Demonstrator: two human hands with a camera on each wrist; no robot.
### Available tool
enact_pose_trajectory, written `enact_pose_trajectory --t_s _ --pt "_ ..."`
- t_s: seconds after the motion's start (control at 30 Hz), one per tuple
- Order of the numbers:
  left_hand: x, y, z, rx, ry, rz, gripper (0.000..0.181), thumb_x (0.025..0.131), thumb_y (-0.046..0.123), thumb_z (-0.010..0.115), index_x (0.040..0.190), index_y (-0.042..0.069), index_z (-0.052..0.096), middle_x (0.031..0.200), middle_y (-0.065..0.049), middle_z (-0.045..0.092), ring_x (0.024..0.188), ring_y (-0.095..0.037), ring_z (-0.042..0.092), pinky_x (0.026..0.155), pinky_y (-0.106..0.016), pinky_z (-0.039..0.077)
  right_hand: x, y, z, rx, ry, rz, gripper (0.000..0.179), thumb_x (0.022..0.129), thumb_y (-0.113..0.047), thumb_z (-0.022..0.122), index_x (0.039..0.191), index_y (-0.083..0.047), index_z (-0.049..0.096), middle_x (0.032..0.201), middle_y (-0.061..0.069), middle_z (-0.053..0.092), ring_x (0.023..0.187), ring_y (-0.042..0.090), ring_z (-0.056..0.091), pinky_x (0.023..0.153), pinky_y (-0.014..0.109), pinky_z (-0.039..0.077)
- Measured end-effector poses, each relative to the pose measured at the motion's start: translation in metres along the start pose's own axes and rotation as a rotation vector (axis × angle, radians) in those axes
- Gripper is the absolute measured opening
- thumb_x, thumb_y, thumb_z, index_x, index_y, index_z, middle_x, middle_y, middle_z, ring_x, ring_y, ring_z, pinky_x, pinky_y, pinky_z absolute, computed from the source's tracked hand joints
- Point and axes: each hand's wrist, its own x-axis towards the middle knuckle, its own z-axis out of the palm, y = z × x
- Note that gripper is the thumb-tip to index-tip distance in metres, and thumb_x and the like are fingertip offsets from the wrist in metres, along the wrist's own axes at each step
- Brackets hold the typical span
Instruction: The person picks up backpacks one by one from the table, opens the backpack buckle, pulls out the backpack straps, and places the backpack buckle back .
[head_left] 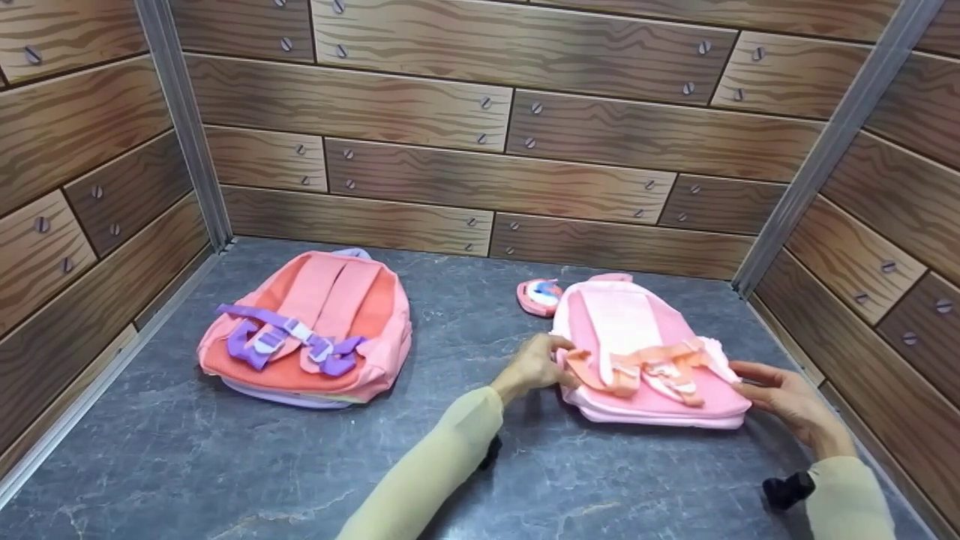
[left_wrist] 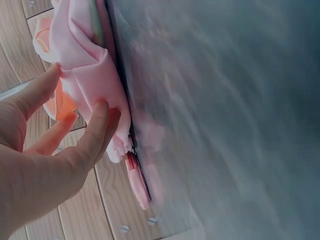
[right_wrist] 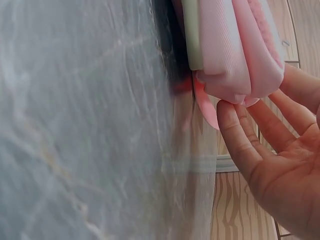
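A light pink backpack [head_left: 679, 322] lies on the table with its back panel and orange straps [head_left: 622, 379] facing up. On its left side, my left hand [head_left: 534, 365] touches the edge; in the left wrist view the thumb and fingers [left_wrist: 97, 122] are spread against the pink fabric. My right hand [head_left: 787, 401] is at the opposite side near the lower corner. Its extended fingers [right_wrist: 235, 132] touch the bag's side in the right wrist view, with the thumb partly hidden behind the bag.
To the left lies a coral backpack [head_left: 386, 337] with purple straps [head_left: 289, 326], also back panel up. A small round pink pouch [head_left: 536, 307] with a blue and white design sits beside the pink backpack's top. Wood-patterned walls [head_left: 420, 172] enclose the grey marbled table [head_left: 450, 315] on three sides.
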Motion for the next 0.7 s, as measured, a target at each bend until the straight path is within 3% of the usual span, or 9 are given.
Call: enact_pose_trajectory --t_s 0.1,0.23,0.43,0.7 --pt "0.002 0.003 0.005 0.016 0.013 -0.023 0.057 0.070 -0.004 0.093 0.124 0.008 0.078 0.119 -0.006 0.073 0.096 -0.015 0.059 0.089 -0.031 0.051 -0.001 0.003 -0.004 0.042 0.006 -0.006 0.061 0.104 -0.012 0.069 0.151 0.016 0.041 0.128 -0.008 0.066 0.102 -0.002 0.065 0.089 0.022 0.056" --pt "0.003 0.006 0.011 0.007 0.014 -0.041 0.058 0.071 -0.003 0.093 0.125 0.010 0.078 0.120 -0.005 0.073 0.099 -0.015 0.060 0.092 -0.032 0.052 -0.003 0.006 -0.011 0.110 0.013 -0.006 0.053 0.104 -0.008 0.068 0.147 0.016 0.049 0.117 -0.018 0.066 0.101 -0.002 0.065 0.088 0.023 0.056" --pt "0.004 0.007 0.018 -0.094 -0.001 -0.028 0.057 0.072 -0.010 0.088 0.126 0.004 0.076 0.121 -0.007 0.072 0.098 -0.016 0.060 0.089 -0.030 0.054 -0.005 0.011 -0.015 0.117 0.031 0.002 0.054 0.104 -0.009 0.068 0.148 0.016 0.048 0.114 -0.020 0.065 0.101 -0.003 0.064 0.087 0.022 0.056" --pt "0.005 0.004 0.015 -0.090 -0.014 -0.015 0.055 0.074 -0.011 0.085 0.126 0.003 0.075 0.114 -0.008 0.071 0.089 -0.014 0.060 0.080 -0.026 0.054 -0.006 0.008 -0.013 0.117 0.103 -0.010 0.047 0.102 -0.013 0.073 0.143 0.004 0.060 0.108 -0.026 0.066 0.099 -0.005 0.064 0.085 0.020 0.056"
